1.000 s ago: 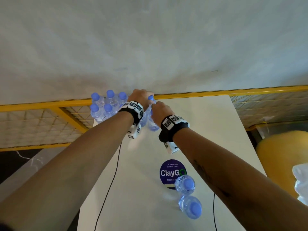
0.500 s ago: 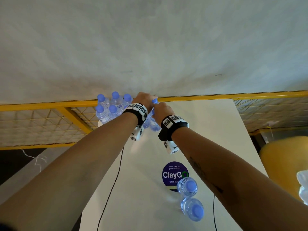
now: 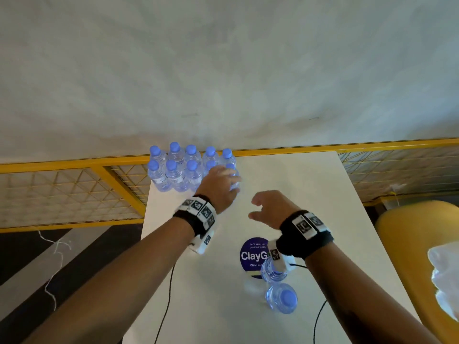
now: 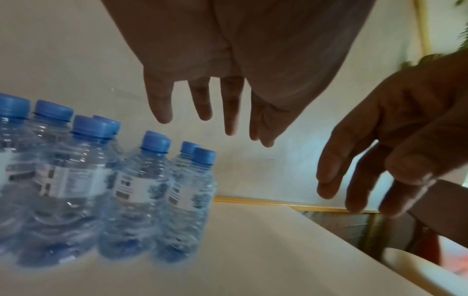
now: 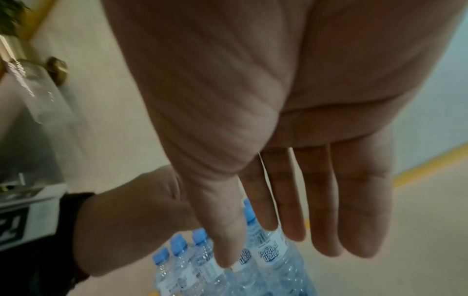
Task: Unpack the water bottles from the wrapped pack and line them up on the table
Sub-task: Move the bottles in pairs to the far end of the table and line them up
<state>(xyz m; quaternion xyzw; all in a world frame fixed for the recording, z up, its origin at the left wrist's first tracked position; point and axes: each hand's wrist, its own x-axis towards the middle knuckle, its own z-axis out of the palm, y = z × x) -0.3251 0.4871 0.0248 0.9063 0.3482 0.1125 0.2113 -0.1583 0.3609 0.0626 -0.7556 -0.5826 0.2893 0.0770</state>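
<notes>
Several clear water bottles with blue caps stand in two rows at the table's far left corner, also seen in the left wrist view as bottles and in the right wrist view as bottles. My left hand hovers at the right end of the rows; its fingers are straight and hold nothing. My right hand is a little nearer me and to the right, with straight, empty fingers. Two more bottles stand near me, one partly hidden under my right wrist.
The white table carries a round purple sticker and two black cables. A yellow rail with mesh runs behind the table against a grey wall. A yellow seat and crumpled clear plastic are at the right.
Both hands held bottles at the right end of the group; now they have let go and drawn back toward me, the right one farther. The added bottles stand in the rows.
</notes>
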